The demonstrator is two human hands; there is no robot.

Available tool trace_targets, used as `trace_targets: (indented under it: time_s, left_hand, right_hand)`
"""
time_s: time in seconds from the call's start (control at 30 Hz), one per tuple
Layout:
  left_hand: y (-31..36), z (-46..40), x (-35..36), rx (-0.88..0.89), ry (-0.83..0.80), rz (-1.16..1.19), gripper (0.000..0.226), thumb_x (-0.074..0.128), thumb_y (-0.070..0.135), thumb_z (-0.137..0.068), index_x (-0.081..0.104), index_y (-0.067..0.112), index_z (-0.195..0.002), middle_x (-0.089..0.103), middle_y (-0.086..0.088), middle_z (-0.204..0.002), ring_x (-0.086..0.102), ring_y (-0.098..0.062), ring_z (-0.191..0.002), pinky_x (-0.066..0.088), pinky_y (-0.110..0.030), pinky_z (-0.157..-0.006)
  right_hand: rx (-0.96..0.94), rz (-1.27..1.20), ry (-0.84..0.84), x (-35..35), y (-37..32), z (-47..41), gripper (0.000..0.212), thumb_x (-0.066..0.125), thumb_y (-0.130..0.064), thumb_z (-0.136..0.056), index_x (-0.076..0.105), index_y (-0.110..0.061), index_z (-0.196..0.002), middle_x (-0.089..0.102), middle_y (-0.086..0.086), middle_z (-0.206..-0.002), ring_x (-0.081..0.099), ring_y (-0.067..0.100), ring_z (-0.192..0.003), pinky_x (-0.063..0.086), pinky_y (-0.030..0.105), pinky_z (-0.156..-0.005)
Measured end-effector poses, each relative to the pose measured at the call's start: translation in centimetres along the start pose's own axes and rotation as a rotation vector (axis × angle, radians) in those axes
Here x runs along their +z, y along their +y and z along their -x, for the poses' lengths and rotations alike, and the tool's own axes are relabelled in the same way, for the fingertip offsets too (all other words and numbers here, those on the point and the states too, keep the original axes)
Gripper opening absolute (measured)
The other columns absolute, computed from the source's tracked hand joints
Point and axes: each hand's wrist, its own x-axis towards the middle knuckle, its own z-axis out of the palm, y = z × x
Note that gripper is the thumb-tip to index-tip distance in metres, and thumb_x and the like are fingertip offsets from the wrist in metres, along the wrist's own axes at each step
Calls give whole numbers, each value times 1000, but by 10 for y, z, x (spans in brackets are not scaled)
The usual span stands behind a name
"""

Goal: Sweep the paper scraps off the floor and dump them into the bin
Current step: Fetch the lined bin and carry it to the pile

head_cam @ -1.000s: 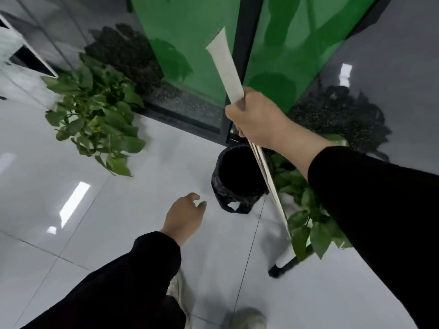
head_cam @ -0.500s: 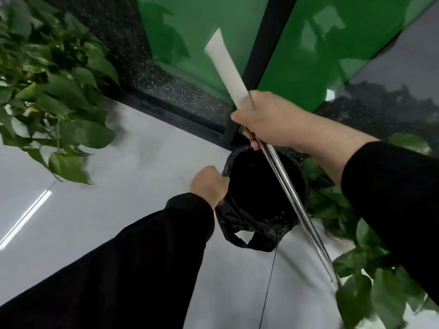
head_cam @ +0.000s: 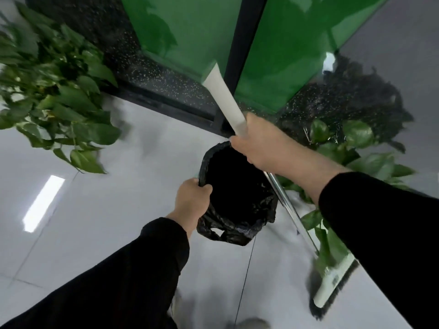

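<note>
The left hand (head_cam: 193,200), hanging free over the floor a second ago and reaching the bin's edge half a second ago, now has its fingers hooked over the near-left rim of the bin (head_cam: 237,193), gripping rim and black liner (head_cam: 234,230) together. The right hand (head_cam: 259,144) keeps its closed grip round the broom (head_cam: 222,96) where the white sleeve meets the metal shaft; the shaft slants down to the right, passing just beside the bin's right edge, to the broom head (head_cam: 332,283) on the floor (head_cam: 95,210) at the near right, among plant leaves (head_cam: 332,248).

The view has drawn in on the bin, which stands against the dark base of the green wall panels (head_cam: 190,32), between a leafy plant (head_cam: 54,103) on the left and another on the right. Its inside is too dark to show any contents.

No paper scraps and no dustpan are visible in this view, so how much sweeping is done cannot be told. The hold on the rim suggests the person is about to steady, tilt or drag the bin, probably to ready it for the scraps. The loose liner could slip under the fingers if pulled hard.
</note>
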Motion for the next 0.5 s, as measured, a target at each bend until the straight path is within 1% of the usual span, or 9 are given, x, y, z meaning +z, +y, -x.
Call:
trace_targets:
  time_s: [0.07,0.1,0.17,0.23,0.27,0.33,0.4,0.43,0.5]
  left_hand:
    - [11,54,-24,-43,-23,-5,22,56,21,-77,66,2,-83,71,-15,-76,71,-36,-75,63,-54,-69]
    - [18,81,-35,-56,-35,-15,19,57,20,-78,66,4,-80,70,-13,-73,71,-37,-75,63,-54,-70]
    - [34,130,-54,-76,-49,-70,15,57,17,-80,59,5,-71,61,-6,-61,66,-37,-64,62,-49,-65]
    - [53,180,-70,-88,-78,-134,19,57,14,-81,49,11,-64,50,-1,-53,52,-28,-53,47,-40,-53]
    - [64,206,-76,-80,-93,-156,22,58,13,-81,46,13,-62,48,0,-51,49,-25,-52,40,-36,-53]
    - [89,258,-87,-54,-133,-202,24,61,12,-79,47,13,-60,48,0,-50,48,-25,-52,36,-31,-55]
    - [118,306,-94,-14,-170,-265,23,63,16,-78,50,13,-60,51,-1,-51,52,-27,-53,35,-31,-54]
    - [132,329,-96,11,-190,-292,22,63,18,-77,51,13,-60,53,-2,-53,53,-27,-55,36,-32,-54]
    - [158,370,-97,71,-240,-337,21,62,20,-79,52,14,-61,55,-1,-56,53,-26,-57,35,-31,-55]
  right_hand:
    - [43,-33,-9,-33,-16,42,21,59,-28,-98,45,-18,-108,55,-3,-81,51,12,-62,41,31,-55]
    - [60,-14,-13,-53,-23,66,21,60,-30,-98,46,-18,-108,54,-5,-79,52,12,-64,41,31,-56]
    - [146,2,-15,-93,-34,118,16,59,-30,-98,50,-18,-93,52,-7,-72,52,12,-60,41,29,-56]
    - [294,-64,-5,-133,-40,176,25,60,-29,-97,50,-19,-76,53,-3,-65,48,12,-53,40,27,-52]
    - [372,-103,26,-152,-41,204,24,62,-30,-95,51,-20,-75,56,-1,-65,50,13,-53,41,26,-50]
    - [506,-160,130,-192,-39,266,25,68,-40,-86,58,-16,-88,65,2,-76,61,18,-63,51,31,-56]
    - [628,-235,199,-223,-27,325,46,67,-53,-67,63,-14,-93,68,6,-82,64,22,-69,54,40,-63]
    - [689,-307,228,-235,-23,357,47,67,-52,-63,65,-13,-90,68,9,-81,62,22,-66,52,40,-60]
    - [784,-437,295,-255,-26,420,26,70,-29,-76,68,-10,-93,65,16,-78,56,20,-57,48,37,-54]
